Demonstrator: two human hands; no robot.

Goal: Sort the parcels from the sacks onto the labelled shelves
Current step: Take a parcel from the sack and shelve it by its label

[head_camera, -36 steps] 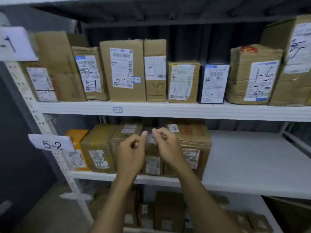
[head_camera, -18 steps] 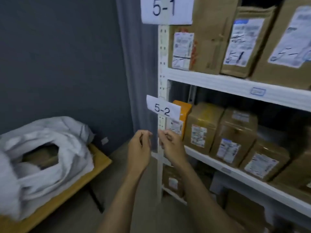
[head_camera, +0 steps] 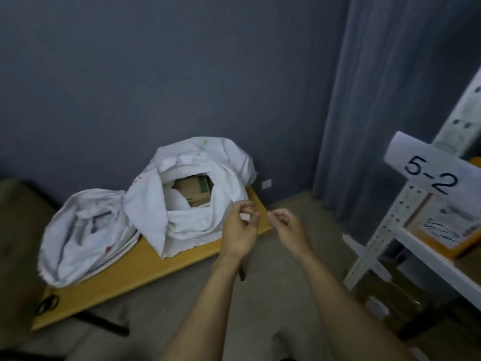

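1. Low yellow table (head_camera: 156, 269), board top, black legs (head_camera: 106, 324) beneath.
2. Black looped item (head_camera: 48, 303), on the table's near-left corner; blurred.
3. Grey wall (head_camera: 156, 74), behind the table.
4. White wall socket (head_camera: 266, 183), just beyond the table's far corner.
5. Grey curtain (head_camera: 377, 100), right of the table.
6. Grey floor (head_camera: 270, 303), under and around the table.

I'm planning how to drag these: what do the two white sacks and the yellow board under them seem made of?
Open white sack and slumped white sack: probably woven plastic cloth, matte, with stiff crumpled folds. Flat yellow board: likely laminated wood, smooth, thin straight edges.
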